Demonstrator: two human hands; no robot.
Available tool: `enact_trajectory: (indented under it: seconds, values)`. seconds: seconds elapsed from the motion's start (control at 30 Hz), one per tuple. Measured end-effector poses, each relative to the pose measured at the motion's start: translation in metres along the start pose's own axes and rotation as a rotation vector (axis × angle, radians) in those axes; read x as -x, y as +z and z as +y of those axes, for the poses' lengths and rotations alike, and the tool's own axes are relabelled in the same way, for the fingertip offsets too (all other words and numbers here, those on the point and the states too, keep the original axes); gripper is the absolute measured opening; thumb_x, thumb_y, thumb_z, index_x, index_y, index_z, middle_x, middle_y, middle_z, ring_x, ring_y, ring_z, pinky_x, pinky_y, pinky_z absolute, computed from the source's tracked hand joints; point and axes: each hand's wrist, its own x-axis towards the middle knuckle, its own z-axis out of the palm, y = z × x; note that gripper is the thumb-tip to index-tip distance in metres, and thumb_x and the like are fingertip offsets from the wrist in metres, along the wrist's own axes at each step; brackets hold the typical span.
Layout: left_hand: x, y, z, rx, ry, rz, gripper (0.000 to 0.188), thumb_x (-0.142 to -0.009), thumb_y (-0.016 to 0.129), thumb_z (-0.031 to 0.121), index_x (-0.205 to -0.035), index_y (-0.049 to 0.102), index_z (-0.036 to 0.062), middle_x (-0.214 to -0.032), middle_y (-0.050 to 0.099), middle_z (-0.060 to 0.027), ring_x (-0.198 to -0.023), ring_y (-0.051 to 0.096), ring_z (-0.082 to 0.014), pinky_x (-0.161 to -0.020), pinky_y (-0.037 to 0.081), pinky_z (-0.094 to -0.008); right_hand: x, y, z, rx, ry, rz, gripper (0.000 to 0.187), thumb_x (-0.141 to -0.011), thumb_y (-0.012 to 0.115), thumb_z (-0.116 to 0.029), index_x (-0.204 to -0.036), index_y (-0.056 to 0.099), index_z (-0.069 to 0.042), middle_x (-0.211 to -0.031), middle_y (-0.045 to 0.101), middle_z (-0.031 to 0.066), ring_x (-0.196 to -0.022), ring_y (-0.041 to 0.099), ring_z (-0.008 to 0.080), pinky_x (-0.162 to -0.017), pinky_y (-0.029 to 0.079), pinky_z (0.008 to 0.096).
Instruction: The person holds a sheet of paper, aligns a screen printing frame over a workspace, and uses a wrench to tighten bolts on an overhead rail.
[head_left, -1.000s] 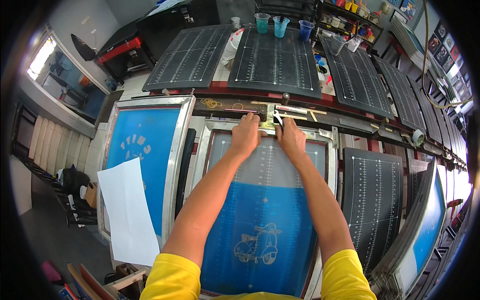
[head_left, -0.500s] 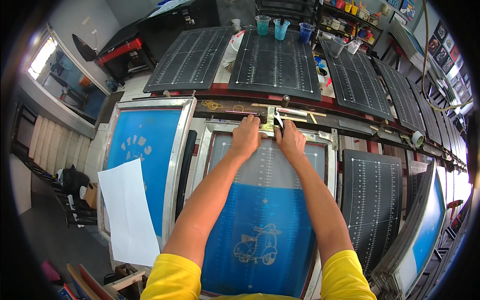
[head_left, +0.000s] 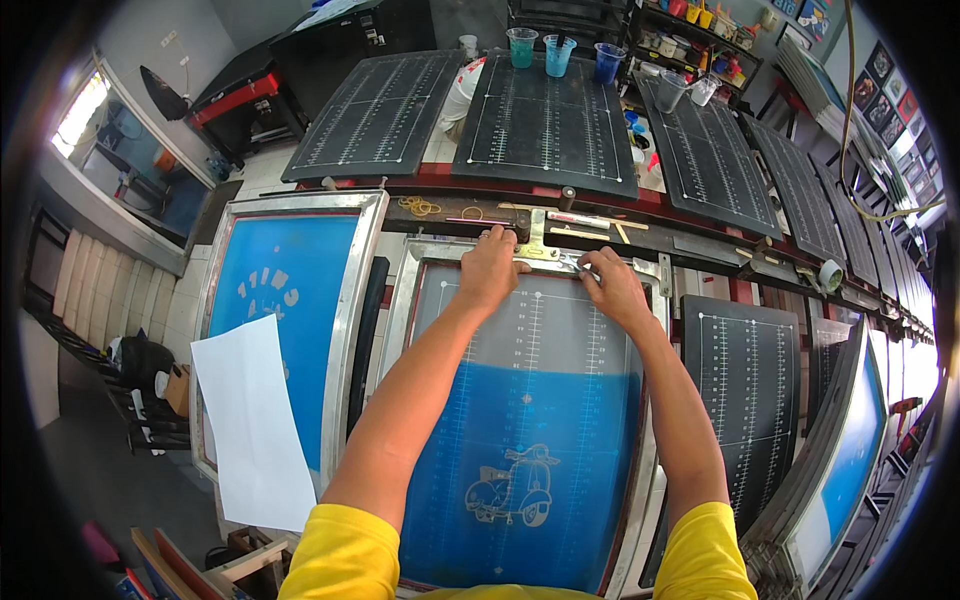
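A silk-screen frame (head_left: 400, 318) with blue mesh and a scooter image (head_left: 510, 488) lies before me over a dark printing board. My left hand (head_left: 490, 268) is closed over its top metal bar, fingers toward the rail and thumb on the near side. Beside it, a brass-coloured metal clamp (head_left: 537, 238) joins the bar to the rail. My right hand (head_left: 614, 287) pinches one end of a small silver wrench (head_left: 568, 262), which lies low and roughly sideways along the bar, right of the clamp. The fingertips partly hide the wrench's end.
Another blue screen (head_left: 330, 300) stands at left with a white sheet (head_left: 255, 425) on it. Behind the rail (head_left: 690, 245), dark marked boards (head_left: 545, 130) bear cups of coloured ink (head_left: 560, 58). Several framed screens (head_left: 850, 440) lean at right.
My right hand has moved right and slightly nearer, and the wrench has swung from upright to nearly flat. My left hand stays at the top bar.
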Motion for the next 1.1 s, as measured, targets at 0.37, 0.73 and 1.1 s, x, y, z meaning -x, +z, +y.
enact_trajectory:
  seconds: [0.37,0.73,1.1]
  values:
    - [0.002,-0.002,0.001,-0.02,-0.016,-0.005,0.042,-0.078,0.08,0.028,-0.106,0.06,0.0046,-0.11,0.06,-0.0069,-0.104,0.061,-0.028,-0.081,0.054,-0.0435,-0.018,-0.003,0.006,0.12,-0.068,-0.012,0.021,-0.085,0.067,-0.015,-0.105,0.068,-0.015,-0.099,0.06,0.0094,-0.086,0.065,0.0335,-0.075,0.052,0.0461]
    - [0.0,-0.001,0.002,-0.008,-0.018,-0.006,0.04,-0.079,0.078,0.031,-0.108,0.062,0.0069,-0.109,0.06,-0.0064,-0.106,0.061,-0.027,-0.083,0.053,-0.0427,-0.063,-0.017,0.021,0.289,-0.202,-0.155,0.019,-0.085,0.069,-0.016,-0.104,0.073,-0.019,-0.099,0.061,0.0064,-0.096,0.062,0.0261,-0.089,0.044,0.0439]
    - [0.001,-0.002,0.002,-0.02,-0.02,-0.013,0.04,-0.078,0.079,0.028,-0.107,0.061,0.0061,-0.108,0.059,-0.0061,-0.104,0.061,-0.0277,-0.082,0.053,-0.0434,-0.013,0.016,0.001,0.028,0.077,-0.041,0.019,-0.084,0.07,-0.012,-0.102,0.065,-0.007,-0.102,0.065,0.0155,-0.096,0.064,0.0385,-0.08,0.051,0.0473]
